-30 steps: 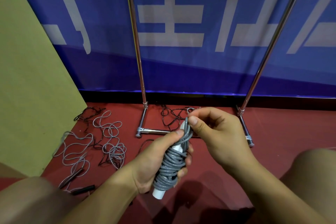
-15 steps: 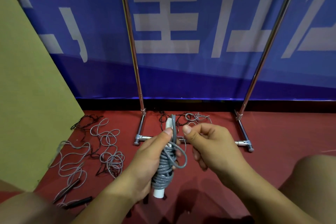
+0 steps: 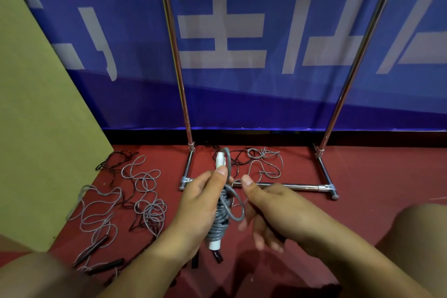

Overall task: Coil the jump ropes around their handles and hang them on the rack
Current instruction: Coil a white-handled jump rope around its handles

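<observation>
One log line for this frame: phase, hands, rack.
phase: coiling | left hand: grips coiled grey rope on white handle | right hand: at a loose loop, contact unclear | rack: nothing visibly hung

I work in a sports hall: red sports floor (image 3: 362,176), blue printed banner (image 3: 278,94), chrome rack (image 3: 285,186), loose jump ropes (image 3: 145,191) scattered.

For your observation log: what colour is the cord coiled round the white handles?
Grey cord, seen in the head view, held in the left hand.
</observation>
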A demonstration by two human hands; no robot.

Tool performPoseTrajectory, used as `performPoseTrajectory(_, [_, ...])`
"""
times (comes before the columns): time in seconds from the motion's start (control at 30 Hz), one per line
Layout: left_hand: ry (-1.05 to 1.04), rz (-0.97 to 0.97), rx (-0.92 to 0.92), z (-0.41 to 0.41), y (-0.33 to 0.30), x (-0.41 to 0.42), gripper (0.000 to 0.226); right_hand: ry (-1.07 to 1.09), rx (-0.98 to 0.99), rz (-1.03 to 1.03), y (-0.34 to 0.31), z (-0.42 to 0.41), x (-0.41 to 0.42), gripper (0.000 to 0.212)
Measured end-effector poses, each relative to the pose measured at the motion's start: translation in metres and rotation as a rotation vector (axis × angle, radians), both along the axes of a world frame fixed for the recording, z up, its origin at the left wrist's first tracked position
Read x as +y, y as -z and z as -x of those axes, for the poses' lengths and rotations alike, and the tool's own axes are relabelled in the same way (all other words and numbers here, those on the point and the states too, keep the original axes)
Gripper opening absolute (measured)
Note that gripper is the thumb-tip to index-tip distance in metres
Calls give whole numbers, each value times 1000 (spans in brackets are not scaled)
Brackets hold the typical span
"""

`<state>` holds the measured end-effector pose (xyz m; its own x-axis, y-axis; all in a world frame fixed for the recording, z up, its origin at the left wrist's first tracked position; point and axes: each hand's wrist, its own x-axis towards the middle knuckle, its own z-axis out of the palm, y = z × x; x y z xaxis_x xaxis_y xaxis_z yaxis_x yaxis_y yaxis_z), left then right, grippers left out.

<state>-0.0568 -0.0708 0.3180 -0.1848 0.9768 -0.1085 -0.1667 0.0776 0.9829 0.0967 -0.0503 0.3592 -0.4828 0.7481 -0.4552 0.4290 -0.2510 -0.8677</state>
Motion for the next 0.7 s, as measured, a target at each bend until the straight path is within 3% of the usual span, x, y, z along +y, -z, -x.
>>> performPoseTrajectory(0.13, [-19,-9,2,1,1,2,45,12,118,-41,7,3,0,47])
performPoseTrajectory(0.3, [3,-28,46,2,-1,1,51,260,361,-37,5,-1,8,23])
performPoseTrajectory(0.37, [47,-17,37,0,-2,-1,44,303,402,-109,3,-2,11,15])
performPoseTrajectory(0.53, [128,-8,6,1,-11,-3,31,329,467,-301,-6,-6,12,7])
performPoseTrajectory(0.7, [169,42,-61,2,-15,-8,30,250,328,-491,-3,-6,11,11])
